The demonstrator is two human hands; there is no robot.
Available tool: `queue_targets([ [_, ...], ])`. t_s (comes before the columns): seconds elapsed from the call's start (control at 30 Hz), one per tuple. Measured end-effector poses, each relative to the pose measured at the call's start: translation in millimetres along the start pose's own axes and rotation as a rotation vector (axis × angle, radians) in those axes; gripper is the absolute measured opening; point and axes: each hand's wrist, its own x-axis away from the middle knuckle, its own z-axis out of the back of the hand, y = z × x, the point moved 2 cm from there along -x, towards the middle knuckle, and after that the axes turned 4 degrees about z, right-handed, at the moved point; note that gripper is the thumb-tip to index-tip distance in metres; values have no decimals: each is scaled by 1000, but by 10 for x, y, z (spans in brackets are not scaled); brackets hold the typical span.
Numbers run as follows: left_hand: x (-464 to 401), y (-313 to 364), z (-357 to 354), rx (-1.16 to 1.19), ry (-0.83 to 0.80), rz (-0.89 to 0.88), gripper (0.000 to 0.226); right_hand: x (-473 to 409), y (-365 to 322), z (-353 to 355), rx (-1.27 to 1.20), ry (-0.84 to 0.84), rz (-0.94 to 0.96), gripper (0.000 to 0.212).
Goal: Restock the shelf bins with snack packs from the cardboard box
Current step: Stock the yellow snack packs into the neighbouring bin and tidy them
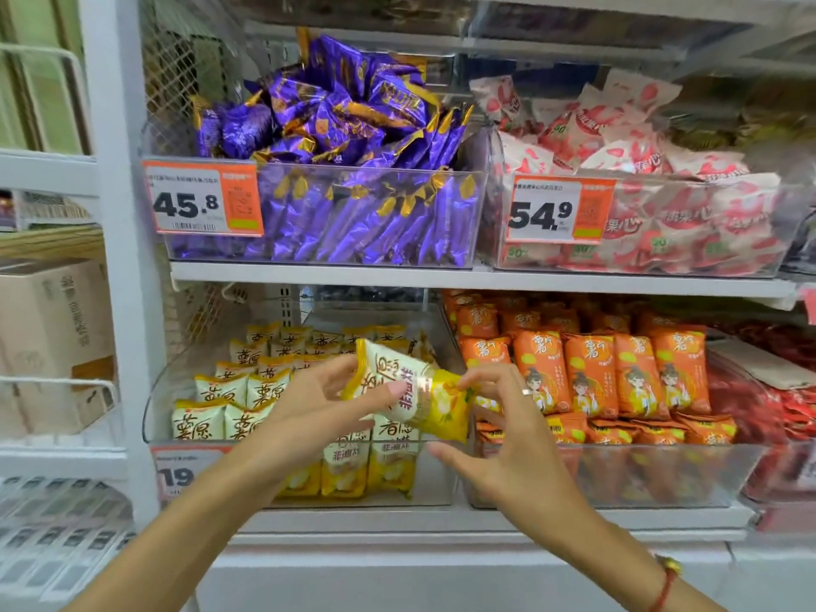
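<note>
Yellow-and-white foil catches our eye first in the head view: a single yellow-and-white snack pack [413, 393] lies tilted, held above the front of the clear plastic shelf bin [154, 417] on the lower shelf. We hold it with both hands. Our left hand [318, 406] comes in from the lower left, its thumb laid across the pack's printed face and its fingers loosely spread, curled toward the pack's upper left end. Our right hand [503, 430] pinches the pack's yellow right end between thumb and forefinger, while its remaining fingers curl loosely below, apart from the pack; one of them reaches toward the bin's front rim, though we cannot tell whether it touches. A ring sits on one finger and a red cord bracelet [664, 583] circles that wrist.

Inside the bin, matching yellow-and-white packs [238, 390] stand upright in rows, filling the left and back, with a few more at the front. Just beside it, a second clear bin holds orange snack packs [587, 373]. On the shelf above we see purple foil packs [344, 125] heaped high and red-and-white packs [627, 139] to their right. A brown cardboard box [48, 342] stands on the neighbouring rack at the left.
</note>
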Motion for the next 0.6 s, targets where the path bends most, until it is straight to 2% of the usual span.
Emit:
queue_targets([
  [0.07,-53,99,22,-70,36,-150,42,-69,-36,10,-220,-20,-240,58],
  [0.17,-117,196,-4,-41,-37,-265,47,-192,-34,35,-518,-49,-499,48],
  [0.27,-206,207,13,-40,-81,-296,62,-240,-5,85,-564,-54,-473,42],
  [0.37,-295,187,54,-81,-124,-176,77,-215,84,136,-483,25,-367,49],
  [0.47,-383,139,53,-57,-138,-125,60,-192,154,102,-507,23,-302,54],
  [0.6,-510,64,75,-116,-203,-106,50,-239,213,77,-470,41,-228,54],
])
